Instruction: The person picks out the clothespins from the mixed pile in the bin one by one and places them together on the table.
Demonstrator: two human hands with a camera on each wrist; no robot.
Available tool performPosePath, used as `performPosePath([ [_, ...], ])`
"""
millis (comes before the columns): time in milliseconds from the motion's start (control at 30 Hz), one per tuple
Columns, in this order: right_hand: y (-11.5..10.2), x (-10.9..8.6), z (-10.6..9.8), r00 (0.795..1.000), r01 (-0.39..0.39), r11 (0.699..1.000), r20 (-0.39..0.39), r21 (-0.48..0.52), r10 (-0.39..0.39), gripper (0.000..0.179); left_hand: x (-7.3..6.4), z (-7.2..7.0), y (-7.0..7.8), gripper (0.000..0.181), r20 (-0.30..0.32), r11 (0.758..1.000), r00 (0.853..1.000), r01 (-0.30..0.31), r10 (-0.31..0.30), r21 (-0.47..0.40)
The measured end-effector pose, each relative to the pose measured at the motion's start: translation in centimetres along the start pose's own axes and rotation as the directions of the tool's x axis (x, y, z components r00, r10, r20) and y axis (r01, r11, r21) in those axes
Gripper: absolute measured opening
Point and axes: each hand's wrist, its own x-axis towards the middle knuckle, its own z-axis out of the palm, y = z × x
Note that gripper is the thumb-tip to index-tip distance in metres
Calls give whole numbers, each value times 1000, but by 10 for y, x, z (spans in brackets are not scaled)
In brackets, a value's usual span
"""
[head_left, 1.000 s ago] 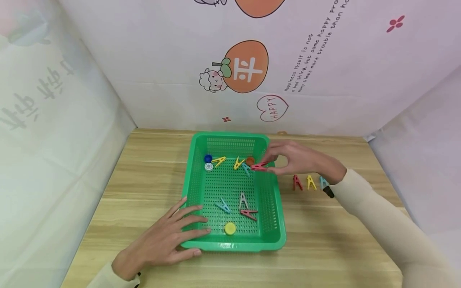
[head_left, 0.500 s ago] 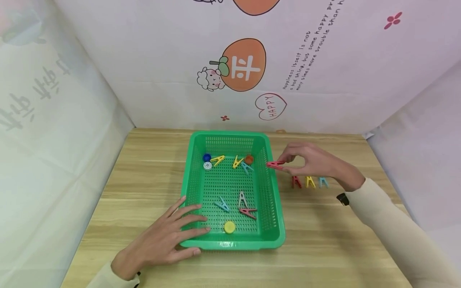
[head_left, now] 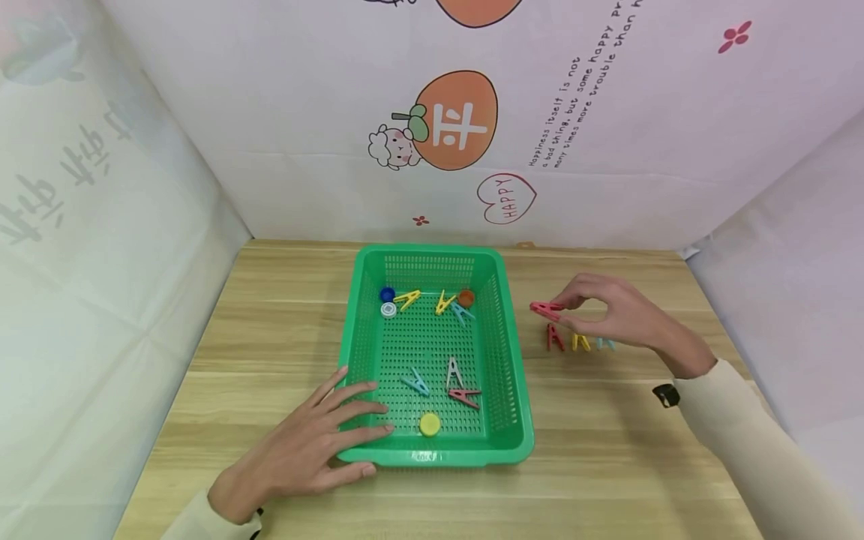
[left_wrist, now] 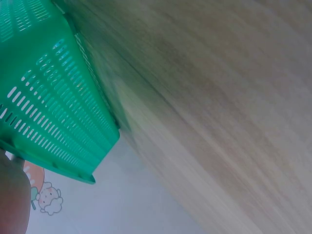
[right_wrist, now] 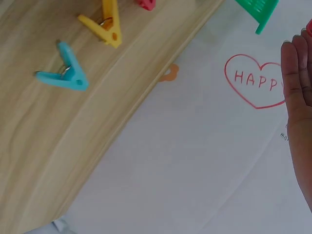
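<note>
In the head view my right hand [head_left: 607, 309] pinches a red clothespin [head_left: 545, 310] between thumb and fingers, above the table to the right of the green basket [head_left: 523, 431]. Just beyond it on the wood lie a dark red clothespin [head_left: 555, 337], a yellow clothespin [head_left: 580, 342] and a light blue clothespin [head_left: 605, 344], the last two partly covered by my hand. My left hand [head_left: 304, 450] rests with spread fingers over the basket's near left corner. Only a sliver of the held clothespin [right_wrist: 309, 27] shows in the right wrist view.
Inside the basket lie several clothespins, among them a grey one [head_left: 454, 372] and a blue one [head_left: 415, 382]. Bottle caps are there too: yellow [head_left: 430, 424], orange [head_left: 466, 298], blue [head_left: 388, 295] and white [head_left: 388, 310]. A printed cloth [head_left: 304, 150] walls the table's back and sides.
My right hand has moved rightward with the red clothespin, from over the basket's right side to above the table beside it. My left hand has stayed at the basket corner.
</note>
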Motion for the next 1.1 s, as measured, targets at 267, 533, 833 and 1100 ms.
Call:
performPosePath([
  [267,12,-25,-3,995,-60,998,-78,-33,57,24,1,-2,1,48,7,1000,1000,7,-7,7],
  [533,28,-51,-4,982,-126,992,-141,-20,122,27,1,-2,2,48,7,1000,1000,0,0,7],
  [833,46,-77,0,969,-202,979,-145,-7,199,24,1,-1,1,49,1,1000,1000,-6,6,5],
  [1100,60,-97,9,953,-268,963,-151,-11,263,22,1,0,1,48,-9,1000,1000,-14,14,5],
])
